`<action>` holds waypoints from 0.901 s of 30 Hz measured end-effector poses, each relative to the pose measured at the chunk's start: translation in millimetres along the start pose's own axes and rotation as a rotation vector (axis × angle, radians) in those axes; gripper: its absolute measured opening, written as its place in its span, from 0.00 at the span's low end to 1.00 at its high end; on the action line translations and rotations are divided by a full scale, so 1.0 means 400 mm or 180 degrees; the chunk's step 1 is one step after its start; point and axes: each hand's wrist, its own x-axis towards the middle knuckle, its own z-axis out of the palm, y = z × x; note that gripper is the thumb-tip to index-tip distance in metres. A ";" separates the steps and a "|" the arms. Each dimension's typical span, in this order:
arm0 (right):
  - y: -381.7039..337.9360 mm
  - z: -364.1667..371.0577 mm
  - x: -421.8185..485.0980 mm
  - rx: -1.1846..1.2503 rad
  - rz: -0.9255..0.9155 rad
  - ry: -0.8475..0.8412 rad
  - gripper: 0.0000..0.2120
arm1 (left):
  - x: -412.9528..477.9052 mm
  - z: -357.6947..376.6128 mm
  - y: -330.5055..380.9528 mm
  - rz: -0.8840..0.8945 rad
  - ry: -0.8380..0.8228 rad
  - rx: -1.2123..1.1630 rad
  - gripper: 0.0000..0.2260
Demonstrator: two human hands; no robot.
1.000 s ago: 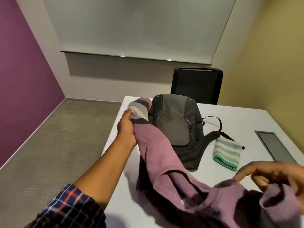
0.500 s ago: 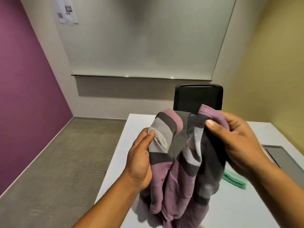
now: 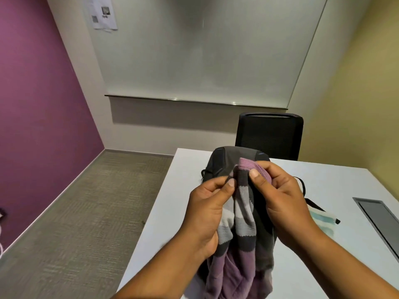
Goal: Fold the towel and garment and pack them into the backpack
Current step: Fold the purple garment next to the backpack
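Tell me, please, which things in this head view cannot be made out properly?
- Backpack: mostly hidden behind the garment and both hands; whether it is open cannot be told.
- Towel: partly covered by the right hand.
- Garment's lower part: cut off by the bottom edge.
- Wall notice: print too small to read.
- Left hand: palm side hidden.

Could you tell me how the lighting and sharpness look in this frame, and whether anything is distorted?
Head view: even indoor light, small glints along the whiteboard ledge; wide-angle bending slants the walls; left hand, right hand and garment are slightly soft; the towel is soft and partly hidden.
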 end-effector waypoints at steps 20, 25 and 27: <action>0.022 0.000 -0.010 -0.0609 -0.0450 0.0350 0.04 | -0.027 0.041 -0.015 0.0189 0.0020 -0.0053 0.09; 0.024 -0.001 -0.004 -0.0874 -0.0522 0.0439 0.11 | -0.017 0.036 0.004 0.0583 0.0077 0.0516 0.04; 0.030 -0.024 0.008 -0.1177 -0.0687 0.0452 0.12 | -0.010 0.025 0.013 0.0639 0.0078 0.0588 0.06</action>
